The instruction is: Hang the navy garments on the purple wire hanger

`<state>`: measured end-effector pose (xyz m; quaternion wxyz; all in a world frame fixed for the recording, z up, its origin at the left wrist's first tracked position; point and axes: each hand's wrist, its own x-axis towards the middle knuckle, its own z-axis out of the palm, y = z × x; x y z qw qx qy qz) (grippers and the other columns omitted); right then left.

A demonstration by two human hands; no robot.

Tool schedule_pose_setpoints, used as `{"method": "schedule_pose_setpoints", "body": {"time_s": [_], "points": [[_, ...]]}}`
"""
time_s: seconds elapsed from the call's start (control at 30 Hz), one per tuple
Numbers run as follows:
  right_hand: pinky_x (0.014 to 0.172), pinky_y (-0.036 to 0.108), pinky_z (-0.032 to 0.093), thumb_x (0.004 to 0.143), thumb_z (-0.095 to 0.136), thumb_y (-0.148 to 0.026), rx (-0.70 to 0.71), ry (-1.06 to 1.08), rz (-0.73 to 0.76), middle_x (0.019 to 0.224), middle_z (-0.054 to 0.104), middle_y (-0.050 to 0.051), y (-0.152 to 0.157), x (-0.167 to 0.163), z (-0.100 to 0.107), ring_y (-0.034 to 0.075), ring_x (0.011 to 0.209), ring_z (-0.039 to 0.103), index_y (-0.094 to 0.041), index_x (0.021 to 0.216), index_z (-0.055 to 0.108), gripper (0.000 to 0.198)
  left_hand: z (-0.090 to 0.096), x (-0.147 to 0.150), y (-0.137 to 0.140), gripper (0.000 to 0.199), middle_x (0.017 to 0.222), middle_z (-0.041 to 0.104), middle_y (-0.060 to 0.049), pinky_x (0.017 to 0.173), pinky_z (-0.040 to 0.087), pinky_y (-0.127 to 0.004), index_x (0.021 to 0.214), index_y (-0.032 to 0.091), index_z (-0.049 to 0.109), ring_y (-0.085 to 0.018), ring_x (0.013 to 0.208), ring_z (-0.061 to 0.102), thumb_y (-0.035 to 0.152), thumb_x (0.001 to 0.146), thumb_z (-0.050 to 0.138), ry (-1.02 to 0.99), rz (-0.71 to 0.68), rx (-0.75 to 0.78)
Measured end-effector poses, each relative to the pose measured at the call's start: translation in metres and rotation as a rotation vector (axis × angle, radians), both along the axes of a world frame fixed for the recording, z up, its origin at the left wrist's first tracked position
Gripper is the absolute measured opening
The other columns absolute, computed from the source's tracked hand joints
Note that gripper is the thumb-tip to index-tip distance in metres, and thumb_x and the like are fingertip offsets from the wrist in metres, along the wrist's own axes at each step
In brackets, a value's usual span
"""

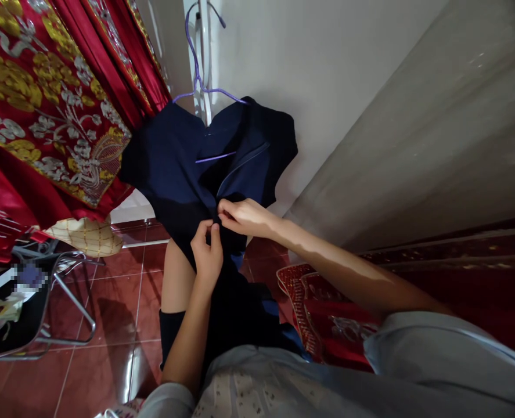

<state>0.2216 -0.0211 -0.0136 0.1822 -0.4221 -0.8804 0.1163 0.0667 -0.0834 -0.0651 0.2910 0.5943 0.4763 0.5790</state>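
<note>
A dark navy top [170, 157] with short sleeves and an open neckline hangs from a purple hanger [198, 81]. My left hand [207, 249] is at its lower front, thumb and index finger pinched on the dark cloth. Just above and to the right, my right hand [248, 217] pinches the edge of the front opening. The fingertips of both hands are close together. Whether a button or other fastener lies between them is too dark to tell.
Red cloth with gold and silver embroidery [65, 104] hangs at the left. Below it, a metal-framed chair [43, 313] holds small items. The hanger hooks near a white pole [205, 46] by a pale wall [309, 69]. More red embroidered fabric [327, 307] lies at the right, above red floor tiles [118, 307].
</note>
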Motion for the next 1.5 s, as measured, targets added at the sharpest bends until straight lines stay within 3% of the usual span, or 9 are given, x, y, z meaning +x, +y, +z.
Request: {"method": "schedule_pose_setpoints", "body": {"time_s": [0.3, 0.47, 0.77, 0.9, 1.0, 1.13, 1.33, 1.4, 1.5], "points": [[0.061, 0.026, 0.037, 0.097, 0.043, -0.032, 0.096, 0.316, 0.006, 0.069, 0.057, 0.0, 0.003, 0.002, -0.003, 0.011, 0.059, 0.052, -0.019, 0.086, 0.05, 0.018, 0.009, -0.004, -0.001, 0.02, 0.08, 0.062, -0.001, 0.076, 0.045, -0.023, 0.092, 0.018, 0.062, -0.016, 0.078, 0.06, 0.032, 0.103, 0.052, 0.077, -0.014, 0.03], [0.062, 0.027, 0.04, 0.099, 0.044, -0.034, 0.231, 0.411, 0.002, 0.071, 0.056, 0.0, 0.034, 0.011, 0.02, 0.012, 0.059, 0.051, -0.02, 0.088, 0.051, 0.019, 0.017, 0.002, -0.004, 0.021, 0.076, 0.06, -0.001, 0.073, 0.043, -0.023, 0.086, 0.019, 0.058, -0.015, 0.074, 0.059, 0.031, 0.102, 0.052, 0.14, -0.047, 0.055], [0.077, 0.038, 0.052, 0.101, 0.048, -0.046, 0.347, 0.406, -0.12, 0.079, 0.06, 0.005, 0.116, 0.012, 0.071, 0.019, 0.072, 0.059, -0.022, 0.094, 0.056, 0.027, 0.004, 0.012, -0.016, 0.018, 0.076, 0.061, -0.002, 0.072, 0.043, -0.025, 0.088, 0.019, 0.058, -0.016, 0.073, 0.06, 0.028, 0.102, 0.052, 0.167, -0.116, 0.011], [0.079, 0.038, 0.056, 0.103, 0.04, -0.057, 0.39, 0.6, -0.19, 0.076, 0.059, 0.004, 0.109, 0.004, 0.082, 0.019, 0.076, 0.062, -0.022, 0.098, 0.057, 0.039, -0.001, 0.012, -0.02, 0.021, 0.075, 0.06, -0.001, 0.072, 0.043, -0.025, 0.086, 0.019, 0.058, -0.016, 0.073, 0.06, 0.029, 0.103, 0.052, 0.162, -0.158, -0.021], [0.072, 0.034, 0.057, 0.104, 0.037, -0.06, 0.32, 0.805, -0.217, 0.075, 0.06, 0.003, 0.092, -0.003, 0.081, 0.017, 0.072, 0.064, -0.021, 0.1, 0.057, 0.044, 0.001, 0.007, -0.018, 0.02, 0.078, 0.064, -0.002, 0.074, 0.045, -0.025, 0.087, 0.018, 0.061, -0.016, 0.076, 0.062, 0.029, 0.102, 0.054, 0.163, -0.207, -0.067], [0.053, 0.023, 0.05, 0.101, 0.046, -0.06, 0.059, 1.077, -0.218, 0.067, 0.06, 0.001, 0.073, -0.01, 0.075, 0.01, 0.055, 0.057, -0.02, 0.089, 0.055, 0.042, 0.037, -0.005, -0.003, 0.014, 0.098, 0.073, -0.006, 0.084, 0.052, -0.029, 0.107, 0.02, 0.068, -0.018, 0.091, 0.069, 0.026, 0.101, 0.057, 0.206, -0.254, -0.014], [0.043, 0.018, 0.038, 0.092, 0.066, -0.047, -0.4, 1.479, -0.222, 0.055, 0.051, -0.005, 0.049, -0.019, 0.081, 0.005, 0.043, 0.044, -0.019, 0.072, 0.054, 0.036, 0.141, -0.016, 0.058, 0.016, 0.102, 0.072, -0.005, 0.089, 0.053, -0.031, 0.108, 0.022, 0.07, -0.019, 0.094, 0.068, 0.029, 0.102, 0.057, 0.367, -0.112, 0.448], [0.041, 0.018, 0.035, 0.09, 0.068, -0.044, -0.452, 1.523, -0.195, 0.053, 0.049, -0.006, 0.043, -0.021, 0.086, 0.004, 0.042, 0.042, -0.019, 0.07, 0.053, 0.036, 0.161, -0.014, 0.085, 0.015, 0.095, 0.071, -0.004, 0.086, 0.053, -0.031, 0.11, 0.024, 0.069, -0.019, 0.089, 0.068, 0.032, 0.101, 0.059, 0.431, -0.113, 0.523], [0.04, 0.018, 0.033, 0.09, 0.069, -0.041, -0.403, 1.543, -0.192, 0.052, 0.047, -0.007, 0.038, -0.023, 0.093, 0.004, 0.041, 0.04, -0.02, 0.069, 0.051, 0.035, 0.171, -0.012, 0.113, 0.019, 0.087, 0.069, -0.005, 0.079, 0.053, -0.031, 0.107, 0.023, 0.07, -0.019, 0.082, 0.068, 0.038, 0.1, 0.062, 0.543, -0.168, 0.549]]}}
